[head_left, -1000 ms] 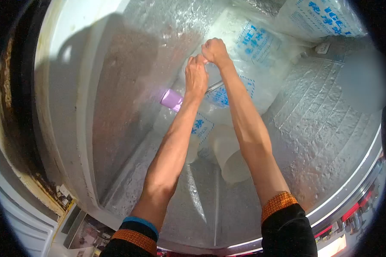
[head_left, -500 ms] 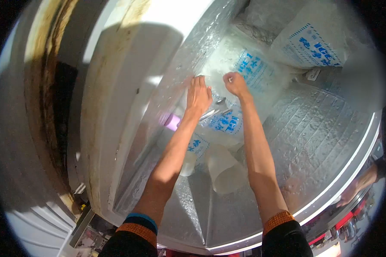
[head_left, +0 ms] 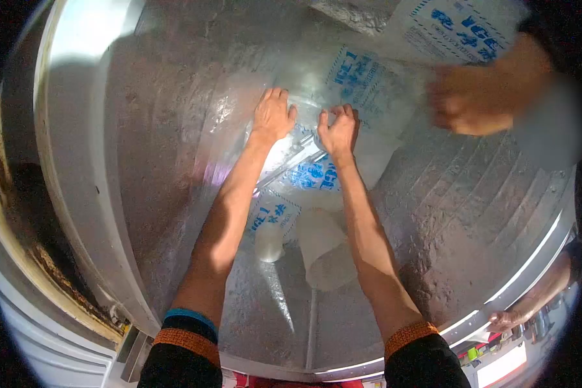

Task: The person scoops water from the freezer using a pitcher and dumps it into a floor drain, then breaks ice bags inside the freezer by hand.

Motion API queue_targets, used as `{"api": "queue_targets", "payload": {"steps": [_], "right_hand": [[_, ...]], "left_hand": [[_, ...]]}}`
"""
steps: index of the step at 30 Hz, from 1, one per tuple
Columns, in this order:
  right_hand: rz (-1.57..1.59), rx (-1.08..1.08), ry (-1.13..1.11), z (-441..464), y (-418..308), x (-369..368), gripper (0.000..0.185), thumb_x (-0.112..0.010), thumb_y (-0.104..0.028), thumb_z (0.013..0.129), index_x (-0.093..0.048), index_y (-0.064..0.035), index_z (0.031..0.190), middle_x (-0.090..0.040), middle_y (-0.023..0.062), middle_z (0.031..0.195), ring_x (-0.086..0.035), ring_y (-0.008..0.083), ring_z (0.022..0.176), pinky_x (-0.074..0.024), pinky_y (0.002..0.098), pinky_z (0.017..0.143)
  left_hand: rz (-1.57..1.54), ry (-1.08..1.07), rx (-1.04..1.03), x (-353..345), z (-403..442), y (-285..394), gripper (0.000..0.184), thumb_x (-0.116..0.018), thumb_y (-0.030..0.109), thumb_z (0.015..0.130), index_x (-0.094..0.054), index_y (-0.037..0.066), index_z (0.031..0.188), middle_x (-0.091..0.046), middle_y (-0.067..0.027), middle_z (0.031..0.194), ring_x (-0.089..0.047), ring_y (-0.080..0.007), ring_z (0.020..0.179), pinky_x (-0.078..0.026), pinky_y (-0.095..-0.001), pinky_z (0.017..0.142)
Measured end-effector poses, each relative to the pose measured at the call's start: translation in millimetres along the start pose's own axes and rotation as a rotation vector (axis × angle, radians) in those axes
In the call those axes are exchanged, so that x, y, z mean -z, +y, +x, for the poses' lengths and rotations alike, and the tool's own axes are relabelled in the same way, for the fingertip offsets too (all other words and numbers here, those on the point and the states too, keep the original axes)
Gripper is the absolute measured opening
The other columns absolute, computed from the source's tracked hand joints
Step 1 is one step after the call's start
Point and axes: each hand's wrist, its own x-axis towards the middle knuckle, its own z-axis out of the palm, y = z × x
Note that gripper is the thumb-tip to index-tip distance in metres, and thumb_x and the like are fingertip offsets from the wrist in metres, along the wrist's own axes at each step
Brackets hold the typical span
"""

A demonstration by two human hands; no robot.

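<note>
Inside the chest, a clear plastic ice bag with blue print lies beneath and between my hands. My left hand curls its fingers over the film at the left, with the thumb a little apart. At the right, my right hand pinches the film with bent fingers. Metal tongs rest slantwise just below both hands, on another printed ice bag. A pale purple thing shows dimly through the film, left of my left forearm.
Frosted plastic containers lie lower in the chest. Another printed ice bag is at the upper right. Another person's blurred hand reaches in from the right. A further hand is outside the rim.
My hands have shifted left relative to the view, the right one turning with its fingers up. Film now spreads left of my left hand. Another person's hand has come in at upper right.
</note>
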Motion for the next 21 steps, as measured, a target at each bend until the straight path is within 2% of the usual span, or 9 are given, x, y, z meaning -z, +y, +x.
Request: {"api": "queue_targets", "payload": {"steps": [5,8,9,11,15,17,18,20,21], "right_hand": [[-0.003,0.117,-0.079,0,8,-2,0.032,-0.060,-0.032,0.088,-0.070,-0.0040,0.099,-0.064,0.0143,0.104,-0.057,0.0343,0.102,-0.0440,0.0482,0.090],[0.143,0.228,-0.156,-2,18,0,0.033,-0.058,-0.035,0.089,-0.068,-0.0068,0.103,-0.062,0.0139,0.109,-0.054,0.0338,0.109,-0.0411,0.0522,0.092],[0.192,0.315,-0.220,-3,24,-2,0.032,-0.060,-0.035,0.087,-0.067,-0.0079,0.104,-0.062,0.0142,0.110,-0.052,0.0342,0.112,-0.0405,0.0530,0.093],[0.288,0.512,-0.393,-8,27,-5,0.032,-0.063,-0.034,0.084,-0.065,-0.0103,0.105,-0.060,0.0148,0.113,-0.050,0.0351,0.118,-0.0393,0.0547,0.096],[0.235,0.872,-0.811,20,27,4,0.037,-0.070,-0.033,0.077,-0.062,-0.0150,0.108,-0.056,0.0159,0.119,-0.044,0.0369,0.130,-0.0368,0.0580,0.102],[1.004,0.627,-1.230,34,34,-2,0.041,-0.073,-0.033,0.074,-0.060,-0.0173,0.110,-0.054,0.0164,0.122,-0.041,0.0377,0.136,-0.0356,0.0597,0.105],[0.222,0.953,-1.165,35,-11,36,0.033,-0.071,-0.032,0.076,-0.060,-0.0191,0.104,-0.055,0.0128,0.119,-0.048,0.0339,0.127,-0.0387,0.0570,0.099],[-0.583,1.178,-0.953,42,-41,58,0.024,-0.069,-0.031,0.078,-0.061,-0.0209,0.098,-0.055,0.0092,0.115,-0.055,0.0301,0.117,-0.0418,0.0542,0.094],[-0.544,1.099,-0.855,46,-39,53,0.026,-0.069,-0.031,0.077,-0.062,-0.0216,0.100,-0.056,0.0080,0.113,-0.056,0.0284,0.114,-0.0419,0.0530,0.093]], "left_hand": [[0.059,0.092,-0.056,-24,9,-17,0.034,-0.059,0.026,0.088,-0.063,-0.002,0.106,-0.061,-0.0193,0.108,-0.057,-0.0362,0.108,-0.044,-0.0472,0.097],[-0.009,-0.028,-0.018,-32,22,-23,0.022,-0.057,0.022,0.088,-0.064,0.002,0.095,-0.063,-0.0188,0.099,-0.058,-0.0376,0.100,-0.044,-0.0487,0.091],[-0.015,-0.025,-0.017,-38,27,-27,0.022,-0.057,0.022,0.088,-0.064,0.002,0.095,-0.063,-0.0188,0.099,-0.058,-0.0376,0.100,-0.044,-0.0487,0.091],[0.340,-0.081,-0.300,-41,26,-36,0.016,-0.060,0.018,0.083,-0.066,0.004,0.090,-0.063,-0.0172,0.098,-0.059,-0.0367,0.100,-0.045,-0.0479,0.090],[0.004,0.042,-0.167,-32,19,-27,0.018,-0.059,0.006,0.070,-0.065,0.002,0.087,-0.063,-0.0199,0.094,-0.059,-0.0392,0.095,-0.045,-0.0504,0.086],[0.116,-0.066,-0.181,-14,20,-17,0.017,-0.062,0.010,0.072,-0.063,0.002,0.088,-0.062,-0.0186,0.093,-0.059,-0.0376,0.094,-0.045,-0.0508,0.085],[0.117,-0.062,-0.178,-35,20,-29,0.017,-0.062,0.010,0.072,-0.063,0.002,0.088,-0.062,-0.0186,0.093,-0.059,-0.0376,0.094,-0.045,-0.0508,0.085],[0.454,0.058,-0.342,-86,32,-64,0.011,-0.062,0.012,0.082,-0.065,0.005,0.089,-0.063,-0.0153,0.099,-0.060,-0.0337,0.098,-0.048,-0.0460,0.089],[0.464,0.076,-0.341,-65,34,-57,0.011,-0.062,0.012,0.082,-0.065,0.005,0.089,-0.063,-0.0153,0.099,-0.060,-0.0337,0.098,-0.048,-0.0460,0.089]]}}
